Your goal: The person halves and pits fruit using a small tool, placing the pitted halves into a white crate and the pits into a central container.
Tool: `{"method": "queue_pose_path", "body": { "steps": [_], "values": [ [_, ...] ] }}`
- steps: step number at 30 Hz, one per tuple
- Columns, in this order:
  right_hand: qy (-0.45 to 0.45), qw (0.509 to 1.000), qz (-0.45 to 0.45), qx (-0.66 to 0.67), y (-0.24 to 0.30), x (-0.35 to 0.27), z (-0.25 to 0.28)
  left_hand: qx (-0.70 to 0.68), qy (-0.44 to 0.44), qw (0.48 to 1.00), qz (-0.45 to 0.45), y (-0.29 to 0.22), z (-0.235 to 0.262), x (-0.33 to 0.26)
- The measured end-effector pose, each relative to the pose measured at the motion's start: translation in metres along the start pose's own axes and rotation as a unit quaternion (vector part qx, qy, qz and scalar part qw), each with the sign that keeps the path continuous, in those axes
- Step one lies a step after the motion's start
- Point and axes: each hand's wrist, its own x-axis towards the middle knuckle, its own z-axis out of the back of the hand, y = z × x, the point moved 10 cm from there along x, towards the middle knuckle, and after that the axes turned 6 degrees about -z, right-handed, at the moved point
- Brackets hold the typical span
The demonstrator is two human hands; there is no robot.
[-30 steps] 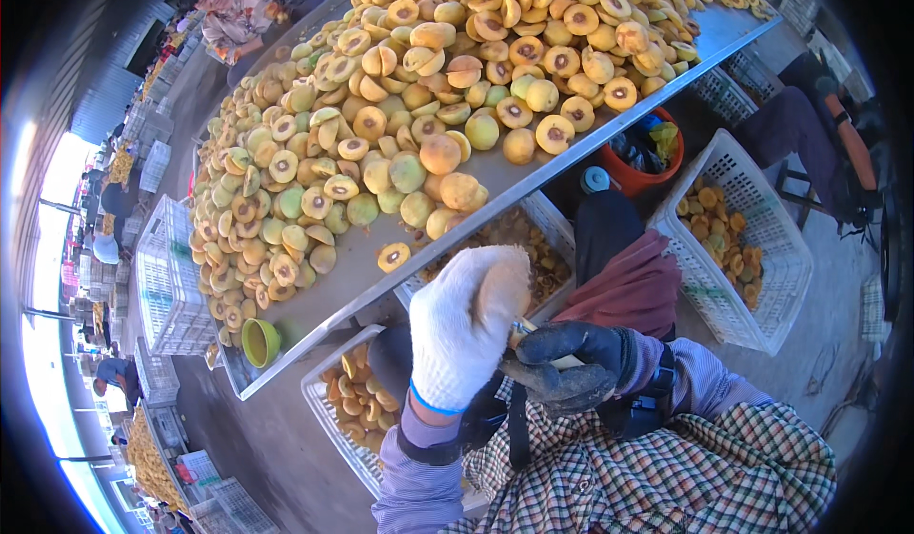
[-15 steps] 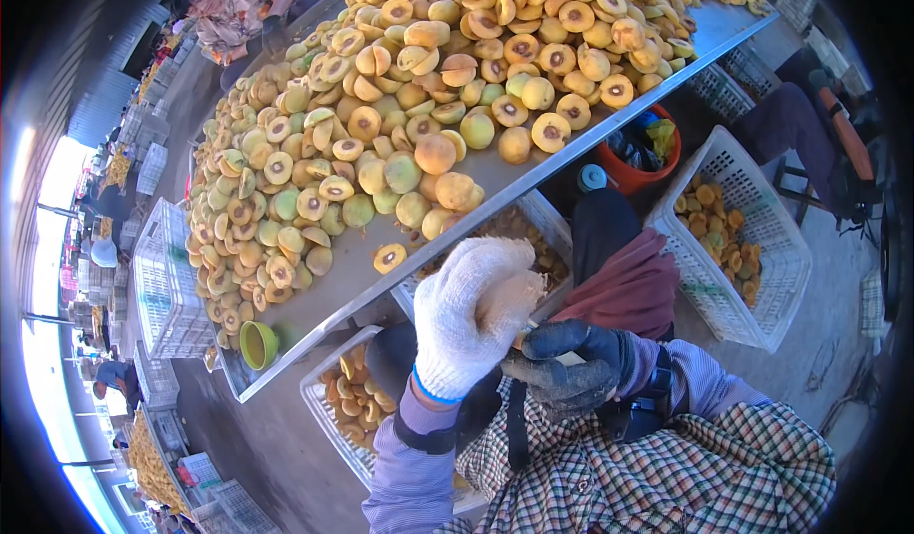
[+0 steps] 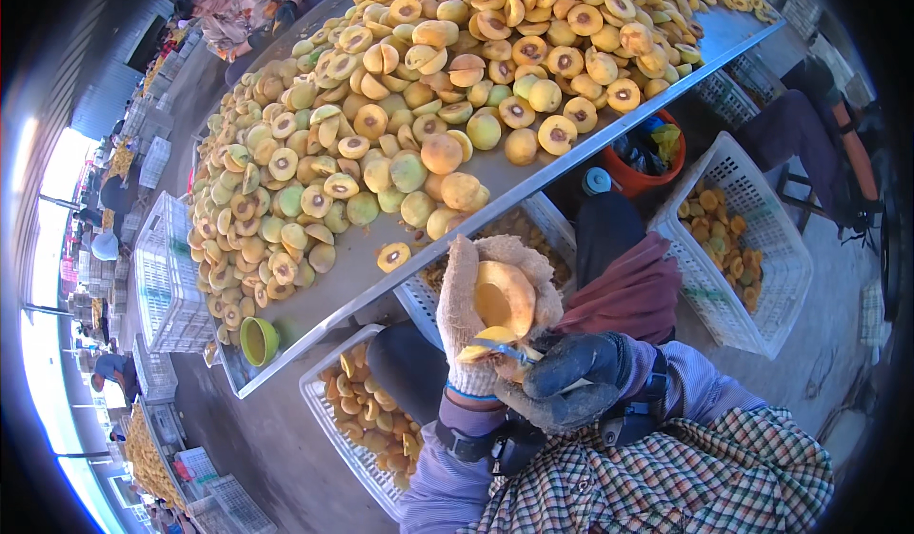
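My left hand (image 3: 461, 310), in a whitish knit glove, is turned palm up with its fingers curled round a yellow peach half (image 3: 505, 298). The hollowed cut face of that half shows. Just below it, my right hand (image 3: 566, 377), in a dark coated glove, is closed on a small pitting knife (image 3: 515, 347) with a short metal blade. A pale strip, perhaps its handle, shows between the right fingers. At the blade lies a smaller yellow piece of peach (image 3: 484, 345), by the left palm. Both hands are close together in front of my checked apron (image 3: 647, 467).
Halved peaches (image 3: 381, 144) are heaped on a metal-edged table (image 3: 352, 310). A green cup (image 3: 258, 342) stands at its near left corner. White crates (image 3: 762, 320) with peach pieces flank my legs. A red bucket (image 3: 657, 177) stands under the table edge; a person (image 3: 800, 129) sits at right.
My left hand has turned over, so its palm and the peach half now show. The blade and the smaller piece of peach have come into sight; my right hand stays nearly in place.
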Motion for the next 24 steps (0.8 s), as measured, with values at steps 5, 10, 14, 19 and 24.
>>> {"method": "queue_pose_path", "body": {
  "steps": [5, 10, 14, 19, 24],
  "values": [
    [0.136, 0.973, 0.131, -0.129, 0.031, -0.006, -0.002, 0.317, -0.095, 0.931, -0.154, -0.064, 0.022, 0.004],
    [0.043, 0.96, 0.148, -0.233, 0.061, -0.017, 0.033, 0.688, -0.34, 0.553, -0.325, -0.197, 0.088, -0.086],
    [-0.039, 0.949, 0.115, -0.292, 0.063, 0.008, 0.046, 0.855, -0.229, 0.368, -0.284, -0.189, 0.087, -0.066],
    [-0.091, 0.904, 0.141, -0.394, 0.066, 0.015, 0.02, 0.832, -0.036, 0.493, -0.251, -0.128, 0.068, 0.06],
    [-0.122, 0.913, 0.139, -0.363, 0.074, 0.006, 0.053, 0.93, 0.076, 0.305, -0.192, -0.1, 0.107, 0.126]
  ]
}}
